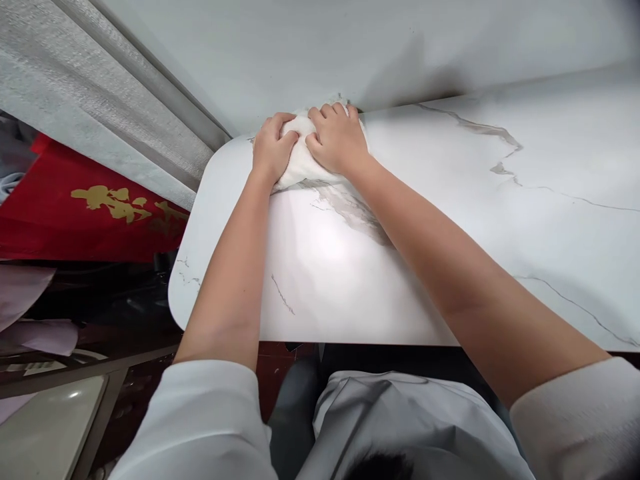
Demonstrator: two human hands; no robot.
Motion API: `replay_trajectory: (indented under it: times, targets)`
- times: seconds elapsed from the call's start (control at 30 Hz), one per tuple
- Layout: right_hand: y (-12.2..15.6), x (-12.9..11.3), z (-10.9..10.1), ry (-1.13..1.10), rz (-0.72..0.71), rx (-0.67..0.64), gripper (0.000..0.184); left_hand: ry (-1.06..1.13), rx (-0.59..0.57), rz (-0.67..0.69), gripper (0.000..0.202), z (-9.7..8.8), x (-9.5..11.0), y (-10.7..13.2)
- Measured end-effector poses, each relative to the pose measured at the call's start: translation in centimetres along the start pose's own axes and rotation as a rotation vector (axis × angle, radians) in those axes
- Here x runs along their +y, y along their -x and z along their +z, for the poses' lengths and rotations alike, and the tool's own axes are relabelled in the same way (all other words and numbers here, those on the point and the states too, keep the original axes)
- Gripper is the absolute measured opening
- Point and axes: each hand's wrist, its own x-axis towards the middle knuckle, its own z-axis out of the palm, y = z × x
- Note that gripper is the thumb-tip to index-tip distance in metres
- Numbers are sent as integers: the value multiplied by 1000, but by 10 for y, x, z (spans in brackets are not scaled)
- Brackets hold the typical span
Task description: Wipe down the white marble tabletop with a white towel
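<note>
A folded or bunched white cloth (306,155) lies at the far edge of the white marble-patterned table (330,287), close to the wall. My left hand (274,148) grips its left side, thumb on top and fingers curled over the far part. Resting on the right part of the cloth, my right hand (339,139) has its fingers bent over the far side and its thumb pointing left. The two thumbs are a short gap apart. Both fingertips and the cloth's far edge are partly hidden.
A pale wall (320,47) rises behind the table. Along the left hangs a whitish curtain (100,87), with a red cloth or bag with gold lettering (90,220) below it. At lower left stands a shelf or frame with a pale panel (60,427).
</note>
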Motion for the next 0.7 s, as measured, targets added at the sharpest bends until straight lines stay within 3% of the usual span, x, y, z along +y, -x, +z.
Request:
replay_trajectory:
  times: [0.13,0.27,0.47,0.6,0.7]
  targets:
    - [-6,-1,-4,48,38,-31,95,25,8,-7,27,3,-4,-14]
    - [-9,-7,-7,201,65,1,80,64,18,7,30,4,-7,-25]
    - [-29,17,18,81,-91,152,80,116,26,-12,27,2,-11,-33]
    - [-34,23,28,183,-89,139,75,121,18,-11,36,0,-12,-34]
    - [-34,17,32,220,-98,154,82,103,1,-10,36,-3,-15,-35]
